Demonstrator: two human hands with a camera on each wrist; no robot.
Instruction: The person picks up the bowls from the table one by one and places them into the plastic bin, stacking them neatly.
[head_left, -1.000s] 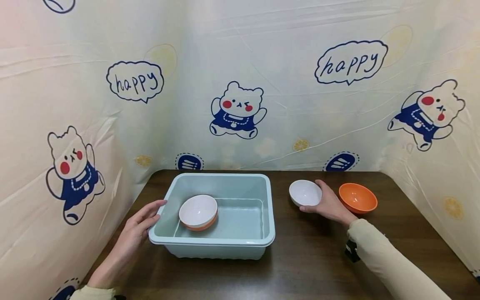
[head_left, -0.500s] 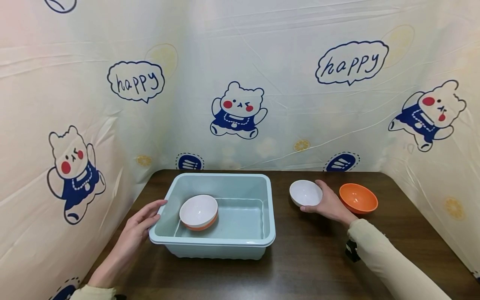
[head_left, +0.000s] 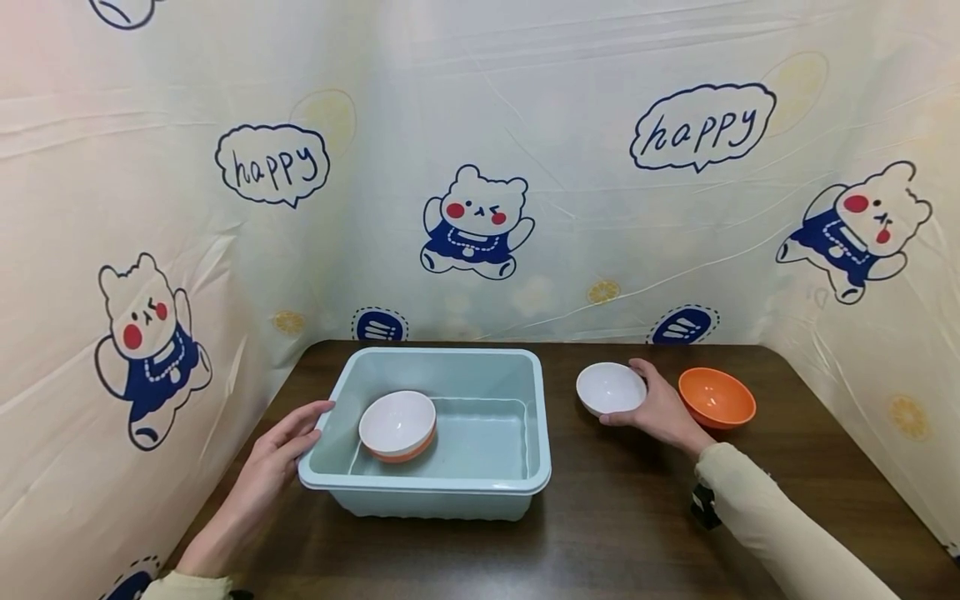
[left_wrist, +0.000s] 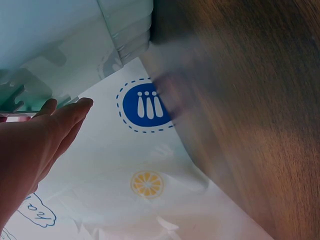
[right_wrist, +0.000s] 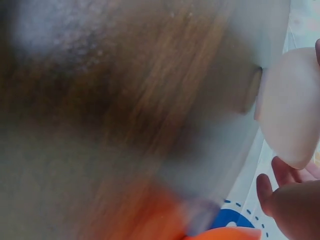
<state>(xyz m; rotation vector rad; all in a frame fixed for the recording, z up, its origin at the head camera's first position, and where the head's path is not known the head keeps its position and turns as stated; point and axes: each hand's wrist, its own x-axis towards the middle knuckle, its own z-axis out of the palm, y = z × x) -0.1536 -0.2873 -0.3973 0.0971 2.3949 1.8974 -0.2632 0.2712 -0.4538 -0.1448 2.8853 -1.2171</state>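
My right hand (head_left: pixel 660 410) grips a small white bowl (head_left: pixel 609 388) by its right side, thumb near the front and fingers behind. The right wrist view has the bowl's pale outer wall (right_wrist: pixel 292 107) side-on, fingertips against it. At the left, my left hand (head_left: pixel 270 454) touches the left rim of a light blue plastic tub (head_left: pixel 423 483); its fingers (left_wrist: pixel 60 120) lie fairly straight along the tub's outside in the left wrist view. Inside the tub, toward its left, a white bowl (head_left: pixel 397 421) sits nested in an orange bowl (head_left: pixel 401 455), which is mostly hidden.
Just right of my right hand, an orange bowl (head_left: pixel 716 397) stands on the dark wooden table (head_left: pixel 615 533). A printed cloth (head_left: pixel 570 208) with bears hangs behind the table and along both sides. The right wrist view is partly blurred.
The white bowl in my right hand has shifted very slightly to the left. My left hand, the tub and the other bowls keep their places.
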